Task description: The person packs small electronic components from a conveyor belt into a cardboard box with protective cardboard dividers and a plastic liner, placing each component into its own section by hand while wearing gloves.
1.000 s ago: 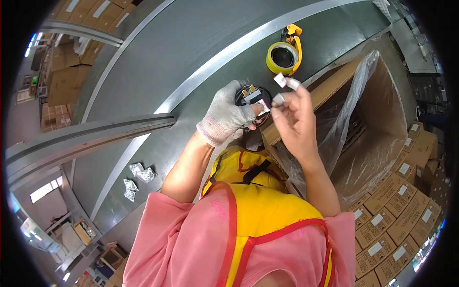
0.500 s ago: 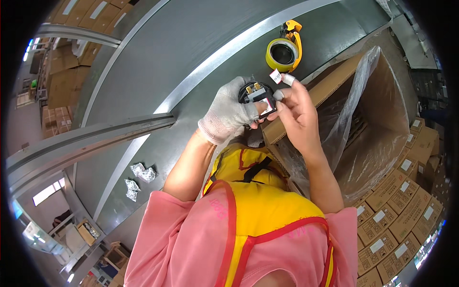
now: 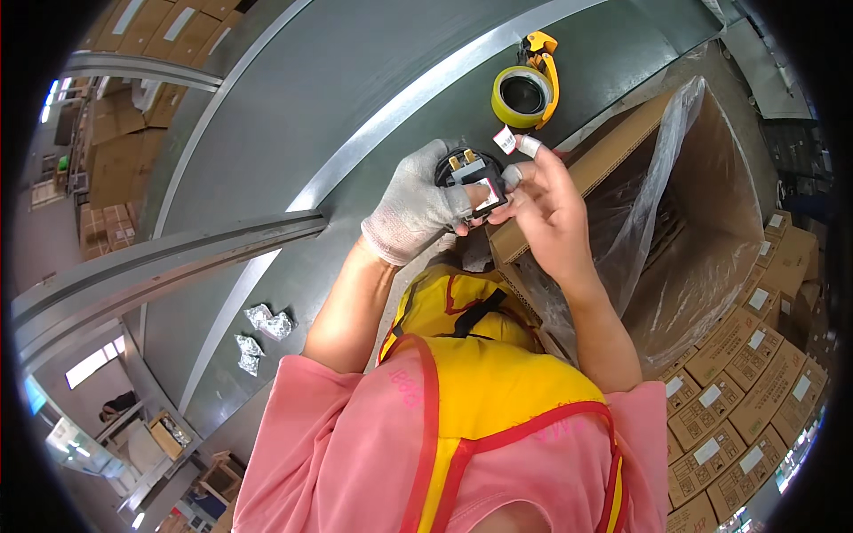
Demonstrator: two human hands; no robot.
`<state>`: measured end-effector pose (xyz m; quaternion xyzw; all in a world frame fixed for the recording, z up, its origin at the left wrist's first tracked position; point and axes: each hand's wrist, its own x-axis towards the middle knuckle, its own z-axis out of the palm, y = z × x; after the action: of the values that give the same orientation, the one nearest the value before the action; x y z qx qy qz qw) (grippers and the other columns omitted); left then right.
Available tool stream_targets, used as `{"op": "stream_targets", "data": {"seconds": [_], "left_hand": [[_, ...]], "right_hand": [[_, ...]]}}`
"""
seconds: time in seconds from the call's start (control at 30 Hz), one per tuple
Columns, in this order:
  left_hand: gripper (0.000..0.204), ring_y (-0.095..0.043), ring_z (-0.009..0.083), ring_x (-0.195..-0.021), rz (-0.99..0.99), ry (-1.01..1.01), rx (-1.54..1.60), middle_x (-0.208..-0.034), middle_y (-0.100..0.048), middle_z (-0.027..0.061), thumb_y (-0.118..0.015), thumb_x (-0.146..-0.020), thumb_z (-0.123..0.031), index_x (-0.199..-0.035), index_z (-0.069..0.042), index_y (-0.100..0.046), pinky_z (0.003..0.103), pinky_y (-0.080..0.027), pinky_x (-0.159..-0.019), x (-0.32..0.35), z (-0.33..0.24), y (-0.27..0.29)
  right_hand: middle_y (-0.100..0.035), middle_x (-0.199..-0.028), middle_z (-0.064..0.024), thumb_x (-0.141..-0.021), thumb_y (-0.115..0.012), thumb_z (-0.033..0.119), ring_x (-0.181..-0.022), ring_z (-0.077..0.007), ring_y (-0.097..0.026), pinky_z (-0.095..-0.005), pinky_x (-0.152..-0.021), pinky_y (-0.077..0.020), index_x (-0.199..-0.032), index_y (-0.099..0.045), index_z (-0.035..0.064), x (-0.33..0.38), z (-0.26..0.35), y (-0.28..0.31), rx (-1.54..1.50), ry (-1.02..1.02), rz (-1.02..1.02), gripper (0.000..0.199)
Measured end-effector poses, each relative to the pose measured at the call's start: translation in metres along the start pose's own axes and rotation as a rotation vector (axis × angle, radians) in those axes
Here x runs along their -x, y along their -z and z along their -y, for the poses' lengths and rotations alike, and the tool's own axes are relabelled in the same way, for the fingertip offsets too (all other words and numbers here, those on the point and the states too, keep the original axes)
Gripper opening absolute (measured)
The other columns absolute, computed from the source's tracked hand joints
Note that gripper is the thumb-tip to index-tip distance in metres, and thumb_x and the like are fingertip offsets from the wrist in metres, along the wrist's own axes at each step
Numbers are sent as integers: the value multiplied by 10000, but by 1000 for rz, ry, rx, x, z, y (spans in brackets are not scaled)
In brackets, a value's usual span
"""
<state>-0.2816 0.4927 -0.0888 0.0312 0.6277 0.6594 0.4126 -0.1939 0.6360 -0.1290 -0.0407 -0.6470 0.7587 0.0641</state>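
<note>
My left hand [image 3: 410, 206], in a pale grey glove with bare fingertips, is closed around a black power adapter [image 3: 474, 176]. Two brass-coloured prongs stick up from the adapter, and a coiled black cable lies behind it, partly hidden by the glove. A white label with red on it sits on the adapter's face beside my left thumb. My right hand [image 3: 558, 218], with white covers on some fingertips, pinches the adapter's right edge. At its raised index fingertip hangs a small white label [image 3: 505, 139] with a red edge.
Beyond my hands, a yellow tape dispenser [image 3: 549, 89] lies on the dark green bench [image 3: 613, 53]. An open carton [image 3: 720, 195] with a clear plastic liner stands at right, above stacked cartons [image 3: 711, 444]. Crumpled silvery packets [image 3: 271, 322] lie at left near a metal rail [image 3: 178, 253].
Both hands and the adapter have shifted slightly left. The label at my right index fingertip has moved a little left and up with them. Both holds look the same.
</note>
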Motion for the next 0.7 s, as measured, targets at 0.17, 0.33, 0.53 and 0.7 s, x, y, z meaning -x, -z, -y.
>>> {"op": "stream_targets", "data": {"seconds": [0.17, 0.33, 0.53, 0.7], "left_hand": [[427, -552, 96, -563, -23, -61, -60, -760, -573, 81, -689, -699, -88, -1030, 69, -469, 199, -448, -450, 2, 2, 1], [428, -551, 96, -560, -43, -71, -36, -759, -572, 80, -691, -700, -87, -1032, 66, -469, 199, -447, -446, 4, 4, 0], [398, -552, 91, -560, -54, -78, -54, -757, -579, 82, -697, -696, -89, -1003, 58, -491, 190, -445, -436, 7, 2, -7], [373, -569, 111, -600, -88, -85, -129, -801, -585, 86, -678, -697, -108, -1002, 39, -523, 185, -466, -446, 12, 3, -17]], "right_hand": [[-496, -977, -108, -802, -436, -87, -829, -137, -552, -268, -707, -511, -1312, -249, -32, -1, 3, -5, 80, 61, -13, 546], [-486, -982, -105, -802, -452, -80, -850, -134, -544, -265, -705, -511, -1313, -245, -30, 1, -1, 1, 22, -3, 7, 554], [-511, -943, -91, -782, -495, -70, -817, -117, -542, -245, -690, -502, -1292, -276, -33, 5, 5, -2, -64, 37, -40, 556], [-473, -974, -89, -812, -428, -79, -845, -126, -529, -269, -715, -506, -1320, -243, -19, 10, 2, 7, 0, 84, 37, 543]]}}
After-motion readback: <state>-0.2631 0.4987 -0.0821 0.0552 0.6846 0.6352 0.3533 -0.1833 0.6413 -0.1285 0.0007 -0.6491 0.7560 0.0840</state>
